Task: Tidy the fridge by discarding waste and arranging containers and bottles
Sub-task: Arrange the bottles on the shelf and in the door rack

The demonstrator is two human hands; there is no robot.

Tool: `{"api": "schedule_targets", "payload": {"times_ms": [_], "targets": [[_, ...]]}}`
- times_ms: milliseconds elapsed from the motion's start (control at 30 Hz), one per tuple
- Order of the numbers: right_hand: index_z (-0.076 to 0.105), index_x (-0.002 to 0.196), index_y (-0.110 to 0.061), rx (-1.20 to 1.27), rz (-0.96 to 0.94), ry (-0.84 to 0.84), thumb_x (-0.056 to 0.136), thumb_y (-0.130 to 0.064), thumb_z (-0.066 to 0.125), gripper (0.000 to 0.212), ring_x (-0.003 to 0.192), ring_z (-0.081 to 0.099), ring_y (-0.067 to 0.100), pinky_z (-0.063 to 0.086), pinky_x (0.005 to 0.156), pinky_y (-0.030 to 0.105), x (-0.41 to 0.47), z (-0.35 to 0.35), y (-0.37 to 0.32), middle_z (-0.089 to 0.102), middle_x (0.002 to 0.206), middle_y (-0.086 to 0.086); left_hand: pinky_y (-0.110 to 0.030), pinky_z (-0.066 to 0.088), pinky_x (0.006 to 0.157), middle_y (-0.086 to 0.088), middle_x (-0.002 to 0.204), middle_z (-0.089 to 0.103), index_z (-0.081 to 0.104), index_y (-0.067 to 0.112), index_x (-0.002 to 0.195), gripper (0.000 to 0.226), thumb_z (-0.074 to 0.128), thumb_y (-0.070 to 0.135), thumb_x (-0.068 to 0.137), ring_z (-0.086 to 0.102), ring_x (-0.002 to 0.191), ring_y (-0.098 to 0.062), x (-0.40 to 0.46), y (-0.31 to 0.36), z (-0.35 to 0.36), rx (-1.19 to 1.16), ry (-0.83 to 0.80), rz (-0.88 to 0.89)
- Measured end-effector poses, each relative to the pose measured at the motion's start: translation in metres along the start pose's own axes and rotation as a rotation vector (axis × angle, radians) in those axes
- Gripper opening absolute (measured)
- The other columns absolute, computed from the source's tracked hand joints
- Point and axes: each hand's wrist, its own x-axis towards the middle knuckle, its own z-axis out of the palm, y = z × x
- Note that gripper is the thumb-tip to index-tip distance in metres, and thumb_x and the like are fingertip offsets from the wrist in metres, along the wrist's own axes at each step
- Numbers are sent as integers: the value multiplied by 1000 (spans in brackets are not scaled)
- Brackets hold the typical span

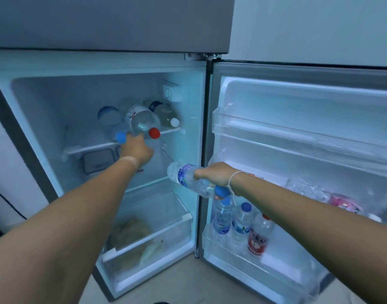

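The fridge [188, 150] stands open. Three bottles lie on their sides on its top shelf [89, 148]: a blue-capped one [110, 119], a clear red-capped one [144, 121] and a white-capped one [168, 116]. My left hand [136, 149] reaches between the blue and red caps, its fingertips against the red-capped bottle; its grip is hidden. My right hand [214, 174] holds a blue-capped water bottle [183, 175] sideways in front of the door's hinge edge.
The lowest door shelf [275, 266] holds two blue-capped water bottles [223, 216] and a red-labelled bottle [259, 235]. Crumpled clear plastic [306, 187] and a pink pack [346, 204] sit on the door shelf above. The crisper drawer [148, 244] holds bagged food. A grey container [98, 161] sits under the top shelf.
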Motion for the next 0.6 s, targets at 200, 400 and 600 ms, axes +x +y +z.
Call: {"api": "schedule_targets", "payload": {"times_ms": [200,400,600], "targets": [[62,93,-10,-206,11,7,70,-38,67,37,63,56,18,47,47,19,-38,-28,28,52,84,2,-39,34,112,-24,148,31,37,9,140,52,48,15,89,37,134,-36,-47,19,16,0,-121,91],[50,115,-9,-188,164,-33,68,-30,72,56,74,59,32,52,56,33,-73,-56,71,49,109,14,-33,26,114,-25,148,34,35,5,142,56,51,15,89,31,139,-32,-89,47,50,5,-259,165],[51,118,-5,-294,286,-23,71,-31,71,57,75,60,31,50,46,29,-96,-85,112,50,116,15,-36,33,108,-23,145,38,38,8,141,54,51,19,90,41,132,-35,-121,76,93,60,-399,261]]}}
